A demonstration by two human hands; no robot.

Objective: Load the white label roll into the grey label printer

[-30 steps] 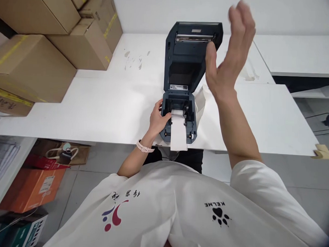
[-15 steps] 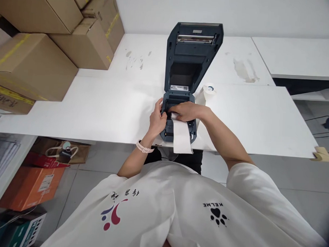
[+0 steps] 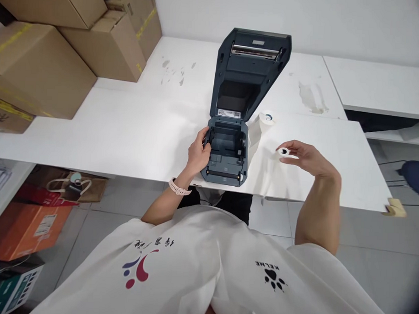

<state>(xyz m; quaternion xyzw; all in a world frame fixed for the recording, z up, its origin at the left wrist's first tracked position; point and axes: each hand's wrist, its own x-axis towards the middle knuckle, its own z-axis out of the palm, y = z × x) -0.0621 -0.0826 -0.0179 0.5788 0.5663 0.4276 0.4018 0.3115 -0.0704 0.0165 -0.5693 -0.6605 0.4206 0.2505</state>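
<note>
the printer (image 3: 226, 163) is matt plastic, its strip (image 3: 256, 52) glossy metal; the roll (image 3: 283, 155) is paper, the bench (image 3: 138, 122) mostly smooth.

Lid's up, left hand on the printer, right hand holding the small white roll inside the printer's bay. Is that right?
No: the right hand holds the small white roll outside the printer, over the table, in the head view. The rest stands.

printer (image 3: 231, 118) on the table (image 3: 128, 113), raised lid (image 3: 248, 71) behind its base (image 3: 225, 163), left hand (image 3: 197, 152) at the base's left side, paper roll (image 3: 258, 129) just right of the printer, second roll (image 3: 283, 152) in the right hand (image 3: 303, 155) farther right, stacked boxes (image 3: 44, 69) at the table's left end
</note>
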